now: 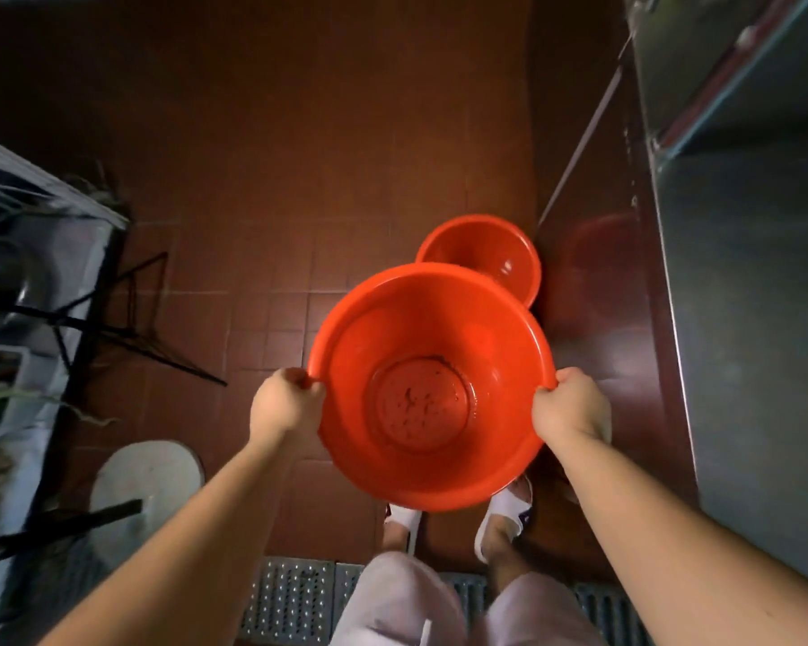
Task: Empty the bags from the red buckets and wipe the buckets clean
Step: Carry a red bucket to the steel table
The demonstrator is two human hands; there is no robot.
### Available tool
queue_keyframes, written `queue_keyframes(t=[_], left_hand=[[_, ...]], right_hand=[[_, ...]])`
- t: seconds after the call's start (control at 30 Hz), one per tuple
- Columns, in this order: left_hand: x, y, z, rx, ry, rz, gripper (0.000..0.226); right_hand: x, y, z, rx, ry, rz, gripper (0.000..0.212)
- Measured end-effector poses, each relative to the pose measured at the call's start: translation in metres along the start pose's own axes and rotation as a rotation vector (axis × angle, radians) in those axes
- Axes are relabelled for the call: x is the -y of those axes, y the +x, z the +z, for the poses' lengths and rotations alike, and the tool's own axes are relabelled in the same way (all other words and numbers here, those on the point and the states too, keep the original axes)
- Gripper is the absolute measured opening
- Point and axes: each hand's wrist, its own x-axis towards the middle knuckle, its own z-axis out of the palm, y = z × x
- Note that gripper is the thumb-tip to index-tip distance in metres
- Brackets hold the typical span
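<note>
I hold a large red bucket [432,347] up in front of me, above the floor. My left hand [285,403] grips its left rim and my right hand [570,403] grips its right rim. Dark specks and a little wetness lie on its round bottom; no bag is inside it. A second, smaller-looking red bucket [486,254] stands on the tiled floor just beyond, partly hidden by the held one. It holds no bag either.
A steel cabinet [742,272] runs along the right. On the left stand a steel table [29,235] with greens and a black wire rack [127,328]. A white round lid [150,473] leans at lower left. A metal drain grate [295,599] lies under my feet.
</note>
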Motion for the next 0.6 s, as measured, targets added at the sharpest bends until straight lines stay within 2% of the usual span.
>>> queue_keyframes(t=[0.1,0.27,0.4,0.6], left_hand=[[-0.013,-0.009,-0.051,-0.034,-0.072,0.07,0.017],[-0.049,-0.007,-0.141,-0.044,-0.161,0.212,0.023],[-0.093,-0.015,-0.207,-0.053,-0.235,0.339,0.026],[-0.169,-0.055,-0.263,-0.032,-0.385,0.514,0.018]], right_hand=[[0.026,-0.02,-0.041,-0.042,0.025,-0.06,0.021],[0.078,-0.059,-0.126,-0.15,0.082,-0.126,0.013],[0.106,-0.102,-0.201,-0.262,0.138,-0.129,0.02],[0.103,-0.159,-0.31,-0.459,0.237,-0.111,0.025]])
